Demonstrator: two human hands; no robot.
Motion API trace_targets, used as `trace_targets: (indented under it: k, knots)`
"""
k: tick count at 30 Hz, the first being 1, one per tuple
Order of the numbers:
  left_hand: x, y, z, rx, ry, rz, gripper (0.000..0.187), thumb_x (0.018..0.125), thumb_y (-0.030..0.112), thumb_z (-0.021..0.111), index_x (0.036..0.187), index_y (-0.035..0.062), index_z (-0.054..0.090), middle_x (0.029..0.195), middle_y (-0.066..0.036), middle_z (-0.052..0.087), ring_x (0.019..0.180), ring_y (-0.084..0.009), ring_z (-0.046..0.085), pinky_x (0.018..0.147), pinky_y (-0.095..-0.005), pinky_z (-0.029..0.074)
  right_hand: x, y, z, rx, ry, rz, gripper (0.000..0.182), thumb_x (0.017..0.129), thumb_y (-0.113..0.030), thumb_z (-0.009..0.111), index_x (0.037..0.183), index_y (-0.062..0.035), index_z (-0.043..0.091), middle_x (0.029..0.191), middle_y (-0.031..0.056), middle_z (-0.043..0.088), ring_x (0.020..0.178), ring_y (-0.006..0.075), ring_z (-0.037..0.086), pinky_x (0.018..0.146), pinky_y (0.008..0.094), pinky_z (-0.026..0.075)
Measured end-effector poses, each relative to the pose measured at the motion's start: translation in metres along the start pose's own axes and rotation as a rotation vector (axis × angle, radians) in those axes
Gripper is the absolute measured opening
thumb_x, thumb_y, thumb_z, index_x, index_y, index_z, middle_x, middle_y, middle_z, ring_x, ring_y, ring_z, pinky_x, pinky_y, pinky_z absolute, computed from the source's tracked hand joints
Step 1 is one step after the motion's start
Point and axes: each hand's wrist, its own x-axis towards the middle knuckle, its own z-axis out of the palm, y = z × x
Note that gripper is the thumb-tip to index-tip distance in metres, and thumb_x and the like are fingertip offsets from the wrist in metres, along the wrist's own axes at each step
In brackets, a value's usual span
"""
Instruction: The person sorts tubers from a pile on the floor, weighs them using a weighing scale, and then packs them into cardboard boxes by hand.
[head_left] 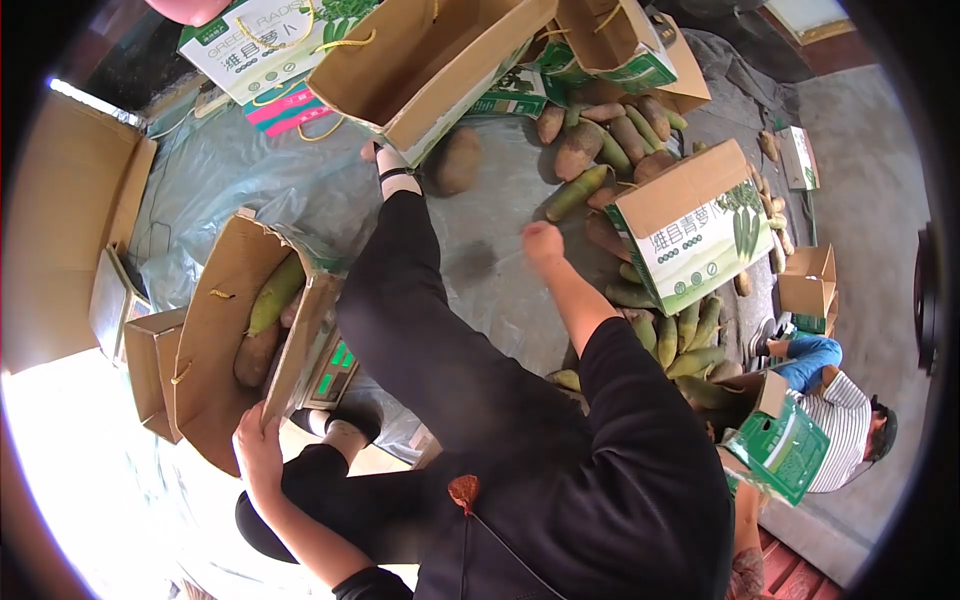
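My left hand (260, 447) grips the near edge of an open cardboard box (212, 345), fingers over the rim. Inside that box lie a green radish (276, 292) and a brownish radish (255, 355). The box stands at a scale (333, 368) with lit green digits. Above the plastic-covered floor, my right hand (543, 245) is closed, and nothing shows in it. Just beyond it is a green radish (577, 194) at the edge of a radish pile (625, 140). A printed white-and-green box (695, 235) rests on the pile.
A large open carton (430, 70) and a printed radish box (262, 45) stand at the far side. One brown radish (458, 160) lies alone beside my foot. To the right, a person in a striped shirt (835, 430) is near a green box (780, 440).
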Motion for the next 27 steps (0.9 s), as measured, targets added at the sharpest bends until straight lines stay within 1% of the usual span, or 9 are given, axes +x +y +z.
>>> trace_targets:
  k: [4, 5, 8, 9, 12, 15, 18, 22, 27]
  knots:
    - [0.000, 0.003, 0.001, 0.017, 0.035, -0.015, 0.024, 0.080, 0.003, 0.056, 0.102, -0.0025, 0.062, 0.089, -0.020, 0.061, 0.083, -0.0354, 0.060, 0.075, -0.0383, 0.045, 0.036, 0.022, -0.009, 0.050, 0.146, 0.187, 0.047, 0.072, -0.026, 0.073, 0.111, -0.0043, 0.057, 0.107, 0.0190, 0.064, 0.104, 0.0334, 0.060, 0.089, 0.0390, 0.047]
    - [0.000, 0.005, 0.001, 0.002, 0.038, -0.009, 0.024, 0.080, 0.003, 0.056, 0.102, -0.0022, 0.062, 0.088, -0.019, 0.061, 0.082, -0.0347, 0.060, 0.074, -0.0378, 0.046, 0.055, 0.042, 0.008, 0.041, 0.348, 0.190, 0.038, 0.073, -0.022, 0.073, 0.102, -0.0001, 0.060, 0.092, 0.0153, 0.066, 0.086, 0.0275, 0.064, 0.079, 0.0343, 0.049]
    - [0.003, 0.015, -0.002, -0.009, 0.006, -0.084, 0.023, 0.079, 0.002, 0.057, 0.102, -0.0017, 0.063, 0.085, -0.017, 0.061, 0.079, -0.0328, 0.060, 0.072, -0.0365, 0.046, 0.097, 0.075, 0.013, 0.328, 0.243, 0.352, 0.050, 0.072, -0.018, 0.076, 0.111, -0.0004, 0.051, 0.086, 0.0125, 0.060, 0.066, 0.0253, 0.058, 0.052, 0.0406, 0.046]
    - [0.005, 0.016, -0.003, -0.014, 0.016, -0.107, 0.023, 0.079, 0.002, 0.057, 0.102, -0.0017, 0.063, 0.085, -0.017, 0.061, 0.079, -0.0328, 0.060, 0.072, -0.0365, 0.046, 0.061, 0.015, -0.023, 0.433, 0.205, 0.432, 0.056, 0.069, -0.015, 0.077, 0.109, 0.0105, 0.047, 0.106, 0.0214, 0.061, 0.096, 0.0300, 0.062, 0.085, 0.0361, 0.048]
    - [0.009, 0.013, -0.003, 0.007, 0.023, -0.041, 0.024, 0.074, -0.002, 0.060, 0.097, 0.0000, 0.064, 0.083, -0.015, 0.061, 0.076, -0.0318, 0.060, 0.069, -0.0359, 0.046, 0.119, 0.071, 0.008, 0.356, 0.333, 0.584, 0.058, 0.070, -0.021, 0.079, 0.110, 0.0081, 0.048, 0.106, 0.0198, 0.059, 0.093, 0.0305, 0.061, 0.084, 0.0430, 0.049]
    - [0.013, 0.016, -0.005, -0.037, 0.050, -0.028, 0.023, 0.072, -0.002, 0.060, 0.095, 0.0007, 0.064, 0.086, -0.015, 0.062, 0.081, -0.0329, 0.061, 0.073, -0.0371, 0.048, 0.129, 0.078, 0.001, 0.602, 0.042, 0.694, 0.044, 0.071, -0.027, 0.080, 0.101, -0.0046, 0.056, 0.090, 0.0092, 0.058, 0.079, 0.0270, 0.055, 0.068, 0.0498, 0.046]
    - [0.012, 0.011, -0.005, -0.042, 0.047, -0.052, 0.023, 0.074, 0.000, 0.059, 0.096, 0.0010, 0.065, 0.088, -0.015, 0.063, 0.084, -0.0337, 0.061, 0.076, -0.0371, 0.048, 0.133, 0.063, -0.001, 0.666, 0.035, 0.812, 0.032, 0.072, -0.031, 0.079, 0.094, -0.0187, 0.060, 0.090, 0.0029, 0.057, 0.076, 0.0215, 0.052, 0.070, 0.0393, 0.044]
    - [0.010, 0.002, -0.004, -0.026, 0.047, -0.081, 0.022, 0.075, 0.002, 0.059, 0.096, 0.0011, 0.065, 0.087, -0.014, 0.062, 0.085, -0.0332, 0.060, 0.078, -0.0380, 0.048, 0.132, 0.058, -0.011, 0.636, -0.010, 0.859, 0.034, 0.070, -0.033, 0.080, 0.092, -0.0171, 0.060, 0.084, 0.0036, 0.059, 0.071, 0.0198, 0.055, 0.065, 0.0362, 0.046]
    - [0.006, -0.001, -0.005, -0.053, 0.046, -0.069, 0.022, 0.076, 0.005, 0.059, 0.097, 0.0024, 0.066, 0.087, -0.014, 0.062, 0.087, -0.0329, 0.060, 0.079, -0.0396, 0.048, 0.090, 0.049, -0.024, 0.957, -0.314, 0.859, 0.035, 0.070, -0.036, 0.077, 0.086, -0.0095, 0.060, 0.072, 0.0021, 0.061, 0.065, 0.0172, 0.058, 0.060, 0.0326, 0.047]
